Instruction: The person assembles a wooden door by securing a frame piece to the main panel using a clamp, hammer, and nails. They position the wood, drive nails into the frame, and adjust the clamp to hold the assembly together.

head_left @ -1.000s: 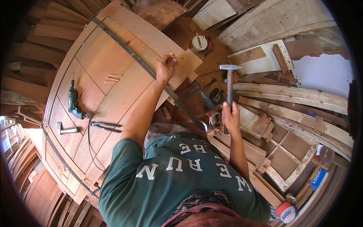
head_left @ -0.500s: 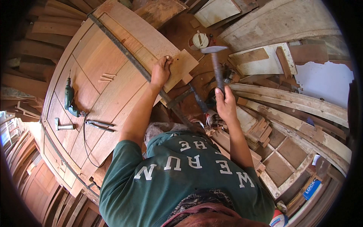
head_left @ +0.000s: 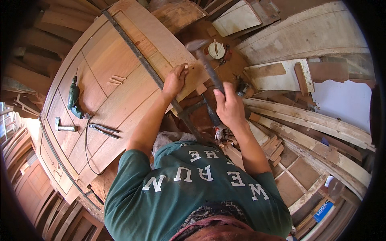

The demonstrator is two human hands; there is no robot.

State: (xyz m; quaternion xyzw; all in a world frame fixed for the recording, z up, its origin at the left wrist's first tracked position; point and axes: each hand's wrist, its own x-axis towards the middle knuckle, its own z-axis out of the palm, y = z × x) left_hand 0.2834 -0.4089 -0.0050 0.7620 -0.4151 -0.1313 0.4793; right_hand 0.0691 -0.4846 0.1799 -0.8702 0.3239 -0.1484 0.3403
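My left hand (head_left: 174, 81) rests at the near right corner of a large wooden door panel (head_left: 114, 98), its fingers pinched around a small wooden peg (head_left: 186, 67) whose pale end pokes up. Beside the peg a dark round hole shows in the wood. My right hand (head_left: 230, 105) grips the handle of a hammer (head_left: 208, 69). The blurred hammer head hangs in the air just beyond my left hand, apart from the peg. Several loose wooden pegs (head_left: 116, 80) lie on the middle of the panel.
A long metal bar clamp (head_left: 133, 49) crosses the panel; another clamp bar (head_left: 64, 166) runs along its left end. A green drill (head_left: 73, 96), pincers (head_left: 103, 129) and a short-handled hammer (head_left: 66, 126) lie on it. A bucket (head_left: 216, 50) stands on the floor; stacked boards (head_left: 309, 124) fill the right.
My right hand has swung the hammer leftward, bringing its head closer to my left hand. The left hand still pinches the peg at the same corner. The whole view has shifted slightly.
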